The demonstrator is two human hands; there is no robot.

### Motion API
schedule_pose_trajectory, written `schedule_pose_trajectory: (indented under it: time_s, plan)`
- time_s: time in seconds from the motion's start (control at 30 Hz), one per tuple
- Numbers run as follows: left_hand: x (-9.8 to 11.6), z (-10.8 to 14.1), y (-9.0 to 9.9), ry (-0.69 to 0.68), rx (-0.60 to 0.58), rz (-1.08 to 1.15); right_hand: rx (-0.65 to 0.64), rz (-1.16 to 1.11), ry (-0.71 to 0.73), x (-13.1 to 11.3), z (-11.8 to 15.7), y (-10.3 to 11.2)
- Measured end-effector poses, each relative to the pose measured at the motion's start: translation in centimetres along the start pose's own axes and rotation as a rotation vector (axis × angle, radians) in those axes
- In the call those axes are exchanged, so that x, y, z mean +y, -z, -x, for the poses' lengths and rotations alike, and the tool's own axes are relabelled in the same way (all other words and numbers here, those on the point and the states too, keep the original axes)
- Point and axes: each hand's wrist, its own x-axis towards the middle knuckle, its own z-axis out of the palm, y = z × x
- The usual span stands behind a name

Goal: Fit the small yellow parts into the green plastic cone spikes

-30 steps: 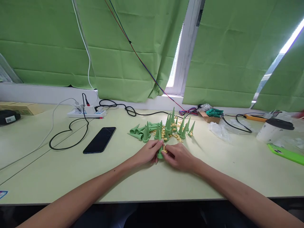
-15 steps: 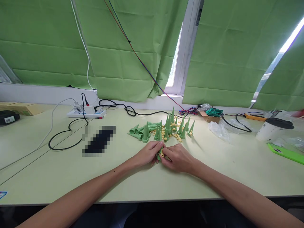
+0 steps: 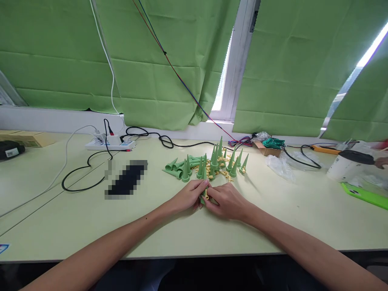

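Observation:
My left hand (image 3: 190, 195) is closed around a green plastic watering spike (image 3: 202, 200) in front of the pile. Against it, my right hand (image 3: 228, 201) pinches a small yellow valve (image 3: 207, 197), its round open end facing me. The fingers hide where valve and spike meet. Just beyond my hands stand several upright green spikes (image 3: 215, 158), some with yellow pieces at their bases. Other green spikes (image 3: 178, 165) lie on their sides to the left, and loose yellow valves (image 3: 224, 173) are scattered among them.
A black cable (image 3: 81, 190), a power strip (image 3: 129, 145) and a blurred-out dark object (image 3: 127, 180) are at left. To the right are plastic bags (image 3: 280, 167), a small carton (image 3: 266, 150), a lidded cup (image 3: 348, 166) and a green phone (image 3: 365, 195). Another person's hand (image 3: 381, 162) shows beside the cup.
Another person's hand has come into view at the right edge by the cup. My hands stay in place, with the yellow valve barely shifted.

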Motion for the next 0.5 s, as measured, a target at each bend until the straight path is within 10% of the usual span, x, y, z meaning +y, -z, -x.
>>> schedule_pose_trajectory:
  time_s: [0.5]
  plan:
    - [-0.15,-0.11,-0.08,0.005,0.029,0.082,-0.060,-0.074,-0.039,0.40,0.39,0.02]
